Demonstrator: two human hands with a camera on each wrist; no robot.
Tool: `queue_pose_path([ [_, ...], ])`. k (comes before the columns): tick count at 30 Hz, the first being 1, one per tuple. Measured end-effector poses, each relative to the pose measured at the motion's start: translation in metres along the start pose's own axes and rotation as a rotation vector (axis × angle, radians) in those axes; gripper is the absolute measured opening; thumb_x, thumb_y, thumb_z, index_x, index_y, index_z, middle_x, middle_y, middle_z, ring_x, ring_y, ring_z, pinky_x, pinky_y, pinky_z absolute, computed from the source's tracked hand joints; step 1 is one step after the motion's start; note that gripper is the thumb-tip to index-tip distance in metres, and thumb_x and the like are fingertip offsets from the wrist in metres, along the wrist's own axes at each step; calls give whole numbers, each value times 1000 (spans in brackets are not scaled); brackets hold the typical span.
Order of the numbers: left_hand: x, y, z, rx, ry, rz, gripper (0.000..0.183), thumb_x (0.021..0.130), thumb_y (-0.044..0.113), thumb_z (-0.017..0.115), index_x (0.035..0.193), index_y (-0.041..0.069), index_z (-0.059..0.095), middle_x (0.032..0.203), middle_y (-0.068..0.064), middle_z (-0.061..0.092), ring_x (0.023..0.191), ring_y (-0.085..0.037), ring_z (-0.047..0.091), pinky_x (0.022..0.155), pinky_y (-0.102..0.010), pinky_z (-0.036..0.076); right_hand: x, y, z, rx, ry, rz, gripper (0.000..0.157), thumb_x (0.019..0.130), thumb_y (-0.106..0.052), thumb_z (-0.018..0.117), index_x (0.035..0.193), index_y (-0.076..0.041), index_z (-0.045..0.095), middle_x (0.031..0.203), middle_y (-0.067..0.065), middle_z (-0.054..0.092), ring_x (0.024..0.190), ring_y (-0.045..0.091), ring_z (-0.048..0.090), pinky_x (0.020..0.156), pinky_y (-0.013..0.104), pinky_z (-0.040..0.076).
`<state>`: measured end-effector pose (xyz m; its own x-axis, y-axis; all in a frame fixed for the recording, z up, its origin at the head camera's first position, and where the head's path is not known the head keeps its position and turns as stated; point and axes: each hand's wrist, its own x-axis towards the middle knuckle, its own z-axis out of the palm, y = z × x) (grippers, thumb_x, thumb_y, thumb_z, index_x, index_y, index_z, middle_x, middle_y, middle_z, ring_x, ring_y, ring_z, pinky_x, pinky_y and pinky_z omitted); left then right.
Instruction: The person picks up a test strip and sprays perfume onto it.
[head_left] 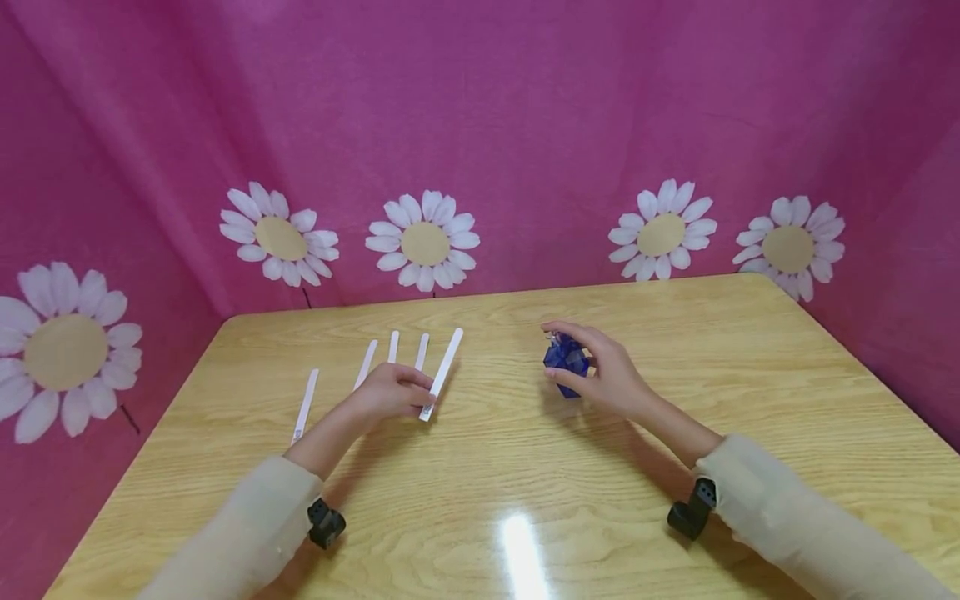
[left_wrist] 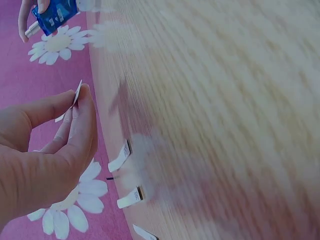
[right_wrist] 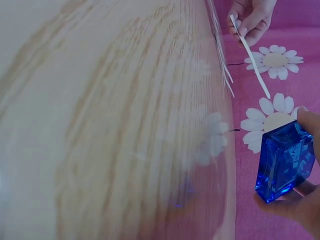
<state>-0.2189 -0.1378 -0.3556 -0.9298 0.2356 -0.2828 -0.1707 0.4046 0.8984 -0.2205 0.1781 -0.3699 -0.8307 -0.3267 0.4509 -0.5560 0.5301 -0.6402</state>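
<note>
My left hand (head_left: 386, 392) pinches a white paper strip (head_left: 447, 362) between thumb and fingers near its lower end, where a small dark print shows. The strip slants up and away, above the wooden table. In my right hand (head_left: 615, 375) is a faceted blue glass perfume bottle (head_left: 567, 360), gripped by its sides between thumb and fingers. It is held over the table, to the right of the strip. The left wrist view shows the bottle's spray nozzle (left_wrist: 33, 30) with a finger by it. A gap separates the bottle (right_wrist: 282, 165) from the strip (right_wrist: 256, 67).
Several more white paper strips (head_left: 305, 404) lie on the table (head_left: 480, 483), beyond and left of my left hand, partly hidden by it. A pink curtain (head_left: 480, 100) with large white daisies hangs behind the table and at both sides.
</note>
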Motion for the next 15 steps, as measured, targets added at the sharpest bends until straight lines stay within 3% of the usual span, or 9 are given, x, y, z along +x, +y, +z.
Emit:
queue_pose_path([
  [8, -1, 2, 7, 3, -31, 3, 30, 88, -1, 65, 114, -14, 61, 83, -5, 72, 73, -8, 67, 79, -29, 61, 5, -6, 7, -38, 2, -29, 56, 84, -16, 77, 136, -17, 56, 137, 12, 60, 119, 31, 58, 79, 39, 56],
  [15, 0, 0, 14, -18, -52, -16, 30, 88, -2, 65, 116, -13, 61, 83, -3, 69, 72, -7, 65, 80, -31, 61, 7, -10, 17, -118, 28, -115, 55, 82, -18, 79, 132, -15, 58, 122, 16, 65, 110, 31, 61, 90, 49, 55],
])
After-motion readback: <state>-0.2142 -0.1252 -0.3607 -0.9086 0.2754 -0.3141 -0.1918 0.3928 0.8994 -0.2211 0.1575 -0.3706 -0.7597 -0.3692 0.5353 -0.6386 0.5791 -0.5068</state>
